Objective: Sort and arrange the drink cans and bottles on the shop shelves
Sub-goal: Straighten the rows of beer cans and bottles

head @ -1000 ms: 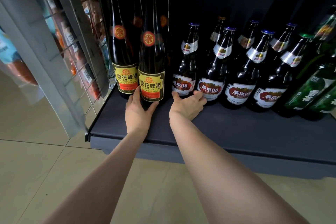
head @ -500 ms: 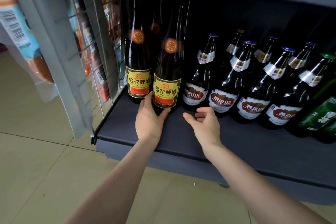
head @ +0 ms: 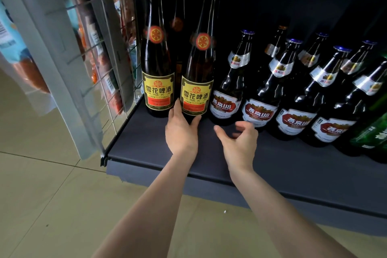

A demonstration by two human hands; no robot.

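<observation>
Head view: left hand (head: 181,134) fingers (head: 177,109) and thumb curled round base of tall yellow-label bottle (head: 198,73), gripped upright on dark shelf (head: 146,148). Right hand (head: 238,142) fingers (head: 244,124) loosely curled, nothing held, hovering just before U8 bottles (head: 259,98). Second yellow-label bottle (head: 158,69) seen left of fingers.

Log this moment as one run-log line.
left hand: grips base of yellow-label bottle | right hand: free, fingers loosely curled | shelf: U8 bottles in row
</observation>
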